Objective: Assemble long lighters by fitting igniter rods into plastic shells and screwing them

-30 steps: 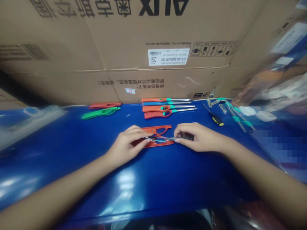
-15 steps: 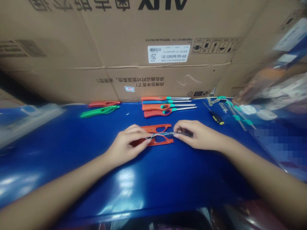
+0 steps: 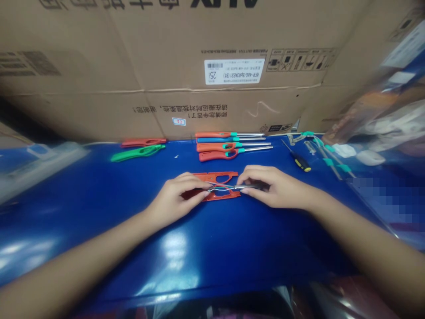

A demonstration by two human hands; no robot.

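Just above the table, my left hand [image 3: 181, 195] is closed in a pinch on thin wires [image 3: 219, 189], white and reddish strands among them. Whatever else sits under its fingers is hidden. My right hand [image 3: 265, 186] is closed on a slim metal rod [image 3: 237, 188], silver at the left end and dark toward the palm; the wires run up to its silver end. Beneath both hands lie two orange-red lighter handle halves, the far half [image 3: 229, 175] and the near half [image 3: 232, 195], both partly covered by my left hand.
Several long-necked lighters [image 3: 215, 155] lie in a row behind my hands. Red [image 3: 142, 142] and green [image 3: 136, 153] handles lie left of them. A screwdriver [image 3: 300, 163] and thin rods with green ends [image 3: 328, 162] are at the right. A cardboard box [image 3: 133, 66] walls off the back.
The rod in my right hand has shifted slightly, and more of the wires show between my hands. Both hands keep their hold.
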